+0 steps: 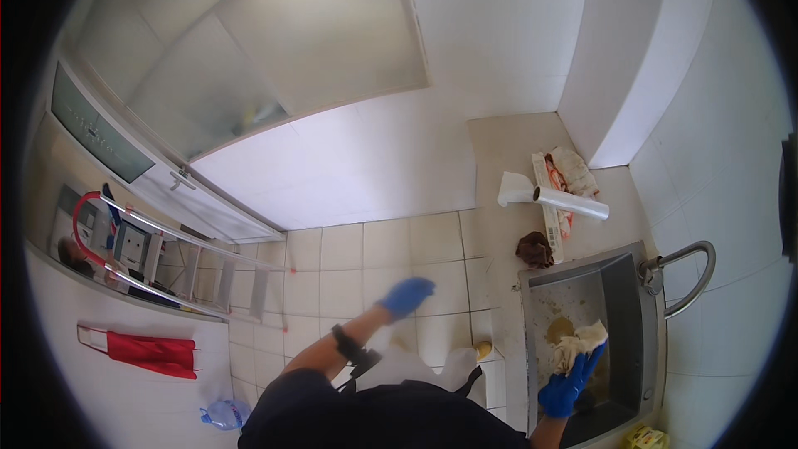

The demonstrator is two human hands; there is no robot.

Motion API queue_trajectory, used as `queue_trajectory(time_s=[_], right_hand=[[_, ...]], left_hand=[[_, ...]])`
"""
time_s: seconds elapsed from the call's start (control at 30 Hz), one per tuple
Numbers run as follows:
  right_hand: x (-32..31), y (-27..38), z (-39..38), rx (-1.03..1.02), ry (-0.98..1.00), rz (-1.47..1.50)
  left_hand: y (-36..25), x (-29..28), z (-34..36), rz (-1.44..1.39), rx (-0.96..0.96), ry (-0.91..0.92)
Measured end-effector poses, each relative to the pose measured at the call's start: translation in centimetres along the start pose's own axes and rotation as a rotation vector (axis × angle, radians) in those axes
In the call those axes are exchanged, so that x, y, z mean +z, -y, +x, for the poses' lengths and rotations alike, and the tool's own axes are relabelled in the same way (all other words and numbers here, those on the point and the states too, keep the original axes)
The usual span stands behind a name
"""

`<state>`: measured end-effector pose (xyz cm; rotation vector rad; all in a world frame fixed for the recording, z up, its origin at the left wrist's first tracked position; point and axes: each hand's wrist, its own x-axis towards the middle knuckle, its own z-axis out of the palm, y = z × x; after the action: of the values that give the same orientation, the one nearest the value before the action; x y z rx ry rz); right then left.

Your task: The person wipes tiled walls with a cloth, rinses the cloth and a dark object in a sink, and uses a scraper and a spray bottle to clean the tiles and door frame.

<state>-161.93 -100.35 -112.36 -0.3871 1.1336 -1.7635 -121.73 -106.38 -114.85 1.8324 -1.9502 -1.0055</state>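
Note:
My right hand (561, 392), in a blue rubber glove, grips a crumpled cream cloth (579, 347) over the grey sink (629, 316). Brownish wet patches and specks mark the basin's bottom beneath the cloth. Away to the left, my left hand (407, 297), also gloved in blue, hangs over the tiled floor and touches nothing I can see. Motion smears its fingers. A curved metal faucet (694, 274) rises at the sink's right side.
Beyond the sink, the counter (519, 137) carries a brown cloth (534, 250), a plastic film roll (572, 202) and a long box (549, 220). Yellow packaging (647, 437) sits nearest me. At left are a ladder (220, 283), a red cloth (154, 355), a bottle (223, 415) and another person (76, 255).

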Motion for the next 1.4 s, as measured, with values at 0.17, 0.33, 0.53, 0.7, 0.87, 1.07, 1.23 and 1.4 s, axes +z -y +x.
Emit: queue_trajectory(time_s=[0.17, 0.33, 0.53, 0.7, 0.87, 1.07, 1.23, 1.4], right_hand=[[4.0, -6.5, 1.0, 0.100, 0.353, -0.222], [18.1, -12.6, -5.7, 0.474, 0.470, 0.079], [22.4, -26.1, -2.1, 0.640, 1.032, 0.639], [39.7, -29.1, 1.8, 0.370, 0.525, 0.111], [56.3, -35.9, 14.1, -0.112, 0.331, 0.107], [71.2, -44.2, 5.4, -0.093, 0.041, 0.243], [70.4, -49.3, 2.4, -0.109, 0.261, -0.274], [66.3, -48.5, 19.3, -0.346, -0.149, -0.080]], left_hand=[[7.2, -7.1, -10.4, -0.822, -0.367, -0.346], [15.5, -6.7, -22.7, -1.052, -0.629, -0.534], [24.2, -4.7, -30.1, -1.231, -0.851, -0.681], [28.8, -6.3, -35.4, -1.351, -0.964, -0.840], [22.0, -14.5, -29.2, -1.014, -1.009, -0.766], [20.6, -21.0, -21.3, -0.935, -1.118, -0.569], [25.1, -24.8, -18.0, -1.001, -1.196, -0.461], [29.8, -30.2, -12.1, -0.577, -1.049, -0.418]])
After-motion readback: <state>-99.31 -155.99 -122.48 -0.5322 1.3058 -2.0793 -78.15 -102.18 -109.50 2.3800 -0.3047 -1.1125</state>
